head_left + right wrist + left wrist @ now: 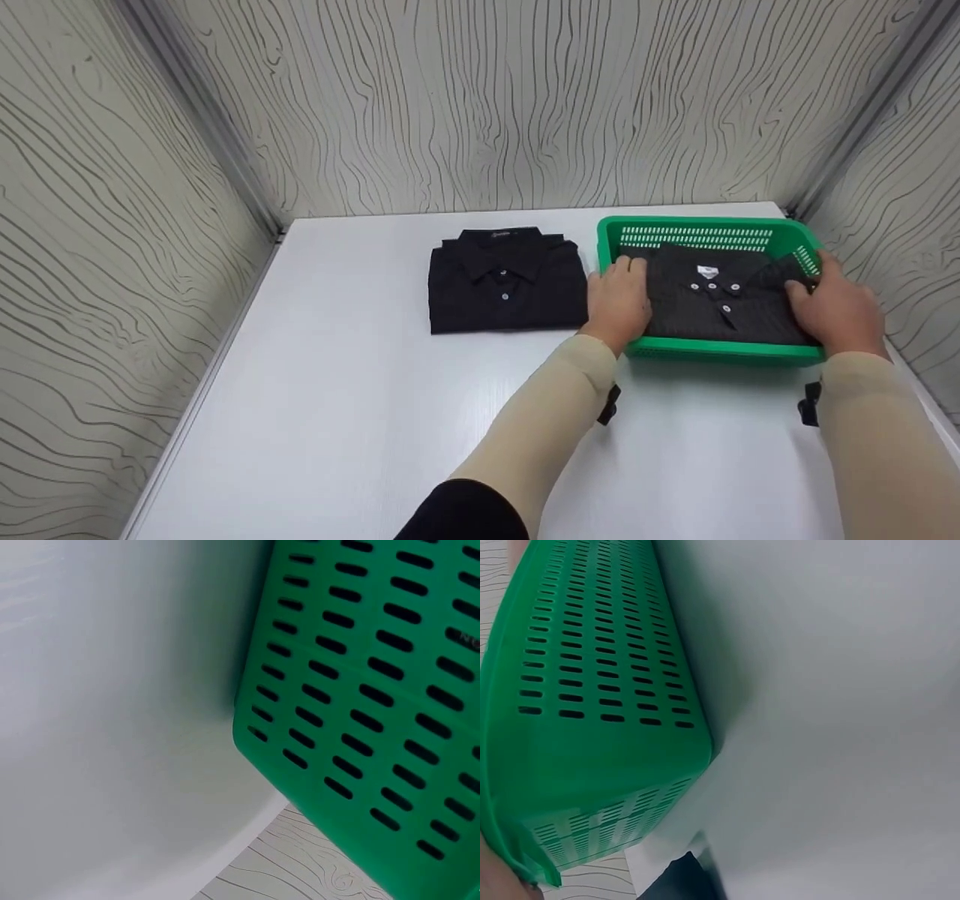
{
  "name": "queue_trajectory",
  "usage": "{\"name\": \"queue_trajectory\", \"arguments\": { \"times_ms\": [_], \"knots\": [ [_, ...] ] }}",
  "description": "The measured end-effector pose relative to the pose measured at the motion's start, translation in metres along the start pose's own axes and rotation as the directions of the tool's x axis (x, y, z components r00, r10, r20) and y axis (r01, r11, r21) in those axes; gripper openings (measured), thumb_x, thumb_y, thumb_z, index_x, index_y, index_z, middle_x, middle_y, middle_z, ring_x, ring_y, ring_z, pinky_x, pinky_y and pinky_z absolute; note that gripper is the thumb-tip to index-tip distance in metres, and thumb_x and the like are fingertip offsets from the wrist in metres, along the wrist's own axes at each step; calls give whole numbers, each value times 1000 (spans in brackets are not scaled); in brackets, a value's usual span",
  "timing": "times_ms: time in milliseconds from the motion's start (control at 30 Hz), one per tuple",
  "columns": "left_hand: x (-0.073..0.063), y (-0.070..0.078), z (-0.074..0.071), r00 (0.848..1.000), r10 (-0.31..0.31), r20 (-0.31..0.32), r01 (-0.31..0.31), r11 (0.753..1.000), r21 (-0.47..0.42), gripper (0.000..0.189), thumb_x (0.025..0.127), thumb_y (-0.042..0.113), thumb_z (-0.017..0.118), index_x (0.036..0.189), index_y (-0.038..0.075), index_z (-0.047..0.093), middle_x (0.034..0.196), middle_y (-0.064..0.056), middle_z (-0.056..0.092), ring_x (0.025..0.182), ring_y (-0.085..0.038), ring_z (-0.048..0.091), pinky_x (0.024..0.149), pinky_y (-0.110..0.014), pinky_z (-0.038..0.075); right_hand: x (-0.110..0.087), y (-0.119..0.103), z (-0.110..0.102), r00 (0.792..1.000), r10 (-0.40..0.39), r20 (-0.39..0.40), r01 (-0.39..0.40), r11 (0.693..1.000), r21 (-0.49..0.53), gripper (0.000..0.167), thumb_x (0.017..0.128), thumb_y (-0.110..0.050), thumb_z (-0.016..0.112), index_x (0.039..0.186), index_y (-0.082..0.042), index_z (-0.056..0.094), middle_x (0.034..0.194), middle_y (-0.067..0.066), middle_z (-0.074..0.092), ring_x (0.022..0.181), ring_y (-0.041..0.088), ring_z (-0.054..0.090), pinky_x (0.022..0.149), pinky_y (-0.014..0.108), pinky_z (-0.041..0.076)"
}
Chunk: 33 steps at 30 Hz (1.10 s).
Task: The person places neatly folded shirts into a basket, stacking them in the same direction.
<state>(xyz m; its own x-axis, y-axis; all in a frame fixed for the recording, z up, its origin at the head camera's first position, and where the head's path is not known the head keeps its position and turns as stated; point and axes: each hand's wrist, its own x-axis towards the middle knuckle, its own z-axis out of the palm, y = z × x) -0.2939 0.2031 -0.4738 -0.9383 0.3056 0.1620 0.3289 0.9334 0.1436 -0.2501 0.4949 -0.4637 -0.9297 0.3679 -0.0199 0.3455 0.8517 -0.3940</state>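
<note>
A green plastic basket point(724, 349) with slotted walls stands at the right of the white table. Inside it lies a folded dark grey shirt point(675, 304), collar up, with white buttons and a pale label. My left hand point(621, 300) grips the basket's left rim, its fingers hooked over into the inside beside the shirt. On the opposite end my right hand point(844, 311) holds the right rim, thumb inside and the other fingers partly hidden behind it. Both wrist views look at the basket's outer wall point(592, 757), with its lower edge close to the tabletop.
Just left of the basket, a folded black shirt point(510, 307) lies flat on the white table point(322, 390). Wood-grain panels point(480, 112) enclose the table at the back and both sides, the right one close to the basket.
</note>
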Motion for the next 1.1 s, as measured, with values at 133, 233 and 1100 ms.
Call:
{"name": "queue_trajectory", "arguments": {
  "times_ms": [133, 233, 1100],
  "knots": [
    [-1, -3, -1, 1000, 13, -18, -14, 998, -66, 32, 104, 35, 56, 135, 30, 54, 121, 12, 55, 111, -4, 54, 91, -30, 44, 1, 1, -2, 1000, 4, 5, -4, 1000, 30, 82, 104, -50, 36, 161, -2, 3, 144, 46, 32, 122, 67, 33, 98, 77, 28],
    [-1, -7, -2, 999, 29, -31, -33, 992, -124, 31, 103, 36, 58, 134, 30, 56, 120, 13, 57, 110, -4, 55, 91, -29, 43, 1, 1, -5, 1000, 9, -12, -8, 997, 71, 80, 104, -48, 36, 161, -2, 4, 145, 42, 35, 124, 65, 35, 99, 75, 29],
    [-18, -89, -36, 997, 75, -34, -82, 874, -479, 44, 102, 31, 60, 144, 21, 53, 139, 8, 56, 129, -9, 49, 107, -31, 40, -42, -140, 10, 936, -281, -214, 352, 777, 522, 55, 106, -27, 43, 156, -6, 30, 151, 18, 43, 140, 36, 40, 109, 55, 36]
  ]
}}
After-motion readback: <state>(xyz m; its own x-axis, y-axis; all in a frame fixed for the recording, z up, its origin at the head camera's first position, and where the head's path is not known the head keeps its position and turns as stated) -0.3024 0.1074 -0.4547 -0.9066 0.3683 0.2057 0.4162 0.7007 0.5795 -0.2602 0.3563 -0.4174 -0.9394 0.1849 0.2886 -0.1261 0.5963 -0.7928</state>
